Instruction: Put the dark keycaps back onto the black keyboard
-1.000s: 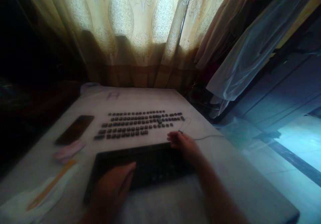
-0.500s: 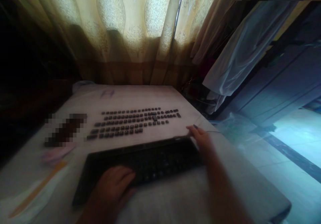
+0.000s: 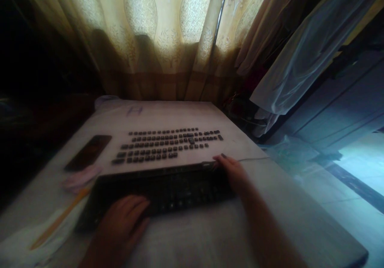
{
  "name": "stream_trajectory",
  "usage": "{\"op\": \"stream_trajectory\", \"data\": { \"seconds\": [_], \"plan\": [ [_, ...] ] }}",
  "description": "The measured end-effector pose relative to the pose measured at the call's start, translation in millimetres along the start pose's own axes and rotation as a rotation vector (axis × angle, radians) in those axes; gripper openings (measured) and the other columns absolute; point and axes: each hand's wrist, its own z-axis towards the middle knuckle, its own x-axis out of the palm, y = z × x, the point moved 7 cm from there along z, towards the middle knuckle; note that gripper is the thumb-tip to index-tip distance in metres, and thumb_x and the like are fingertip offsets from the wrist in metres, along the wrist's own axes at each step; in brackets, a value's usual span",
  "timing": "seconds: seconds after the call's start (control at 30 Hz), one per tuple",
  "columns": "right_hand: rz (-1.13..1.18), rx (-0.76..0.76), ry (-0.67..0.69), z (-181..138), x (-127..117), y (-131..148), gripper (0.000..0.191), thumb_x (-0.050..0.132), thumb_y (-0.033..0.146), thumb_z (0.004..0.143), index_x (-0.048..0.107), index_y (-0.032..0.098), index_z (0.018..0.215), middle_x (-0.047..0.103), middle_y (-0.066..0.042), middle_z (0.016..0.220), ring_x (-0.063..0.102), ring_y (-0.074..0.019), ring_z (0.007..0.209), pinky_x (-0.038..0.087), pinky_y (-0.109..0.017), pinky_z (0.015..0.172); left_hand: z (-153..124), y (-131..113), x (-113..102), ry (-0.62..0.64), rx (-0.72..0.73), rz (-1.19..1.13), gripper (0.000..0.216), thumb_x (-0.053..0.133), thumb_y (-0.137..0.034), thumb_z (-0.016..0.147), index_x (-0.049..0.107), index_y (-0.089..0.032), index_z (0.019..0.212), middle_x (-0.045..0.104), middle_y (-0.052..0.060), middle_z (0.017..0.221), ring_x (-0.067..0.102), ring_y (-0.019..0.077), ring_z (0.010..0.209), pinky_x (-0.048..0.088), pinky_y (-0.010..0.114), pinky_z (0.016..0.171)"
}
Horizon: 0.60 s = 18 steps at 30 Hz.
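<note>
A black keyboard with much of its key area dark and bare lies tilted across the table in front of me. My left hand rests on its left part, fingers stretched over the surface and thumb apart near the front edge. At the far right corner is my right hand, fingers drawn together around something small and dark that I cannot make out. A thin cable runs off to the right behind that hand. Loose black keycaps stand in several rows just beyond the keyboard.
Left of the keycaps lies a dark phone, with a pink cloth below it. A long orange-yellow stick lies on white material at front left. The table's right edge drops to a tiled floor. A patterned curtain hangs behind.
The keyboard and both hands have shifted slightly left relative to the keycap rows, while the view has turned a little left. My right hand stays at the keyboard's far right corner.
</note>
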Motion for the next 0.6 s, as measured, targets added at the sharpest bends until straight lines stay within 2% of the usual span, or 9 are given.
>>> {"op": "stream_trajectory", "data": {
  "seconds": [0.1,0.23,0.43,0.5,0.6],
  "plan": [
    [-0.007,0.018,-0.002,-5.1,8.8,-1.7,0.036,0.077,0.052,0.061,0.068,0.017,0.064,0.067,-0.001,0.060,0.060,-0.0169,0.058,0.044,-0.027,0.058,-3.5,4.6,-3.8,0.015,-0.042,0.011,0.030,0.059,-0.037,0.086,0.067,-0.023,0.111,0.073,0.005,0.102,0.068,0.0228,0.093,0.054,0.037,0.081],
    [-0.013,-0.081,-0.037,-21.7,26.8,12.4,0.034,0.075,0.050,0.063,0.069,0.018,0.071,0.068,-0.001,0.063,0.060,-0.0167,0.059,0.046,-0.027,0.058,-3.0,0.1,-1.1,0.039,-0.104,-0.011,0.033,0.060,-0.038,0.086,0.065,-0.023,0.114,0.071,0.006,0.109,0.066,0.0251,0.098,0.053,0.040,0.083],
    [-0.107,-0.240,0.397,-58.2,110.8,16.5,0.019,0.063,0.037,0.078,0.069,0.019,0.081,0.066,0.000,0.065,0.059,-0.0143,0.059,0.047,-0.026,0.058,2.9,-12.6,6.7,0.051,-0.100,-0.103,0.028,0.055,-0.038,0.091,0.067,-0.022,0.111,0.072,0.007,0.105,0.066,0.0251,0.094,0.053,0.041,0.081],
    [-0.173,-0.301,0.478,-64.4,125.8,13.4,0.016,0.059,0.032,0.081,0.068,0.019,0.083,0.067,0.000,0.069,0.060,-0.0148,0.062,0.048,-0.026,0.060,3.4,-11.9,6.8,0.044,-0.114,-0.119,0.027,0.055,-0.037,0.091,0.067,-0.021,0.110,0.072,0.008,0.105,0.066,0.0253,0.094,0.053,0.042,0.081],
    [-0.295,-0.405,0.508,-67.5,131.3,11.6,0.012,0.058,0.028,0.084,0.068,0.020,0.085,0.070,-0.002,0.077,0.064,-0.0165,0.070,0.049,-0.028,0.067,3.6,-10.1,5.7,0.037,-0.136,-0.157,0.025,0.055,-0.033,0.091,0.068,-0.021,0.108,0.072,0.007,0.104,0.066,0.0248,0.094,0.053,0.041,0.082]
  ]
}}
